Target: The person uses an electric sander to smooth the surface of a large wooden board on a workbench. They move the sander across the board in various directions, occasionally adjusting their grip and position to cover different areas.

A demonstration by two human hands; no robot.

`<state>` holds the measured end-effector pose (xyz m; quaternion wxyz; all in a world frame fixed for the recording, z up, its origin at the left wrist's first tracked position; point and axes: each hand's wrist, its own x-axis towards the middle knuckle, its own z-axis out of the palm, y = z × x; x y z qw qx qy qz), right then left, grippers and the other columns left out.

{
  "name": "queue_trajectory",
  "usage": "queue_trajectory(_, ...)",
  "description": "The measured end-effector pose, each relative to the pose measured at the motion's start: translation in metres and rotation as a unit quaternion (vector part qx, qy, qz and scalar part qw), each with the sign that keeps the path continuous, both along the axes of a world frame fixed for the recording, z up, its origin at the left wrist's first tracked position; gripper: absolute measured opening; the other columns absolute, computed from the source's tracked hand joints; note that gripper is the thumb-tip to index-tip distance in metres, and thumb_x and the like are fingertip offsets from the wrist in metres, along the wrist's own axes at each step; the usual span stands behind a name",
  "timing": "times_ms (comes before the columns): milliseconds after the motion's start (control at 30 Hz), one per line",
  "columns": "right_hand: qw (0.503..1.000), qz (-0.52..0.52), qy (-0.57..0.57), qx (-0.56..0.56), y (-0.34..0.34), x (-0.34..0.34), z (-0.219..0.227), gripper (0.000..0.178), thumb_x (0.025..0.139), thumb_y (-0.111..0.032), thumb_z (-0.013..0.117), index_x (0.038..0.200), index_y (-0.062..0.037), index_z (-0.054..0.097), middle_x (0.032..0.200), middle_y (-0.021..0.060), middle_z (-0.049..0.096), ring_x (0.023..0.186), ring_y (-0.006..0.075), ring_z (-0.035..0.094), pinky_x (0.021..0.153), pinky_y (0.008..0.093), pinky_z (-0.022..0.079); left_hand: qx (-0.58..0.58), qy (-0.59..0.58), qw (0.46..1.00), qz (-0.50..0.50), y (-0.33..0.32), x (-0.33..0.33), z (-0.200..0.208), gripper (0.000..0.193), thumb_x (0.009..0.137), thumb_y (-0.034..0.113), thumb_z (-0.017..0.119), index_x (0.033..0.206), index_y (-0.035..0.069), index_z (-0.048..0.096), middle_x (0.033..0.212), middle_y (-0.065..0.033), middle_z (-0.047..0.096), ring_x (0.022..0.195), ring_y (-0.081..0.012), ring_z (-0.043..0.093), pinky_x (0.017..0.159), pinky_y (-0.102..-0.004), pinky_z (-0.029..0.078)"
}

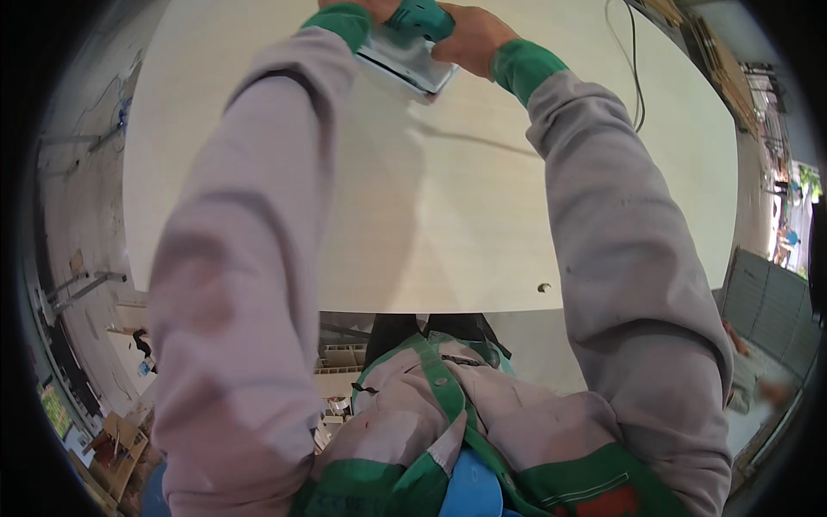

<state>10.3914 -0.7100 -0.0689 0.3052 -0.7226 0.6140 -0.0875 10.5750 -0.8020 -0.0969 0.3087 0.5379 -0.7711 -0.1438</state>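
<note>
At the far side of a large pale board (482, 233), both my arms reach forward to a teal power tool (420, 19) with a flat, silver rectangular base (405, 62), which looks like an electric sander. The base rests on the board. My right hand (476, 39) is closed around the tool's right side. At its left, my left hand (370, 7) is partly cut off by the top edge and also closes on the tool. Its fingers are mostly hidden.
A dark cord (636, 77) curves over the board's far right. A small dark mark (544, 288) shows near the front edge. Metal frame legs (86, 289) stand at left, cardboard (116, 448) lies low left, and stacked panels (719, 65) are at far right. Another person (749, 379) is at right.
</note>
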Motion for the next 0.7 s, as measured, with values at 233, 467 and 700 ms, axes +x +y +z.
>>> queue_trajectory(233,0.999,0.006,0.015,0.036,0.204,-0.042,-0.005,0.091,0.076,-0.028,0.073,0.158,-0.0170,0.035,0.090,0.0268,0.073,0.080,0.0457,0.071,0.072,0.0547,0.057,0.014,0.073,0.993,-0.096,0.208,-0.021,-0.002,0.019,0.090,0.030,0.070,0.083,0.012,0.069,0.082,-0.0139,0.065,0.073,-0.0357,0.064,0.065,-0.0474,0.053)
queue_trajectory(467,0.980,-0.078,-0.057,0.171,0.326,-0.047,0.030,0.090,0.077,-0.019,0.074,0.158,-0.0147,0.036,0.088,0.0241,0.072,0.076,0.0438,0.071,0.067,0.0532,0.056,0.099,0.164,0.971,-0.143,0.324,-0.049,0.010,0.006,0.079,0.014,0.071,0.081,0.008,0.070,0.076,-0.0114,0.065,0.067,-0.0321,0.065,0.059,-0.0396,0.053)
queue_trajectory(700,0.982,-0.184,0.039,-0.011,0.152,-0.125,-0.013,0.079,0.082,-0.035,0.076,0.153,-0.0175,0.045,0.099,0.0269,0.072,0.091,0.0477,0.069,0.082,0.0549,0.057,0.113,0.089,0.973,-0.182,0.101,-0.153,-0.004,0.023,0.089,0.035,0.067,0.086,0.013,0.074,0.084,-0.0131,0.073,0.078,-0.0344,0.071,0.070,-0.0429,0.058)
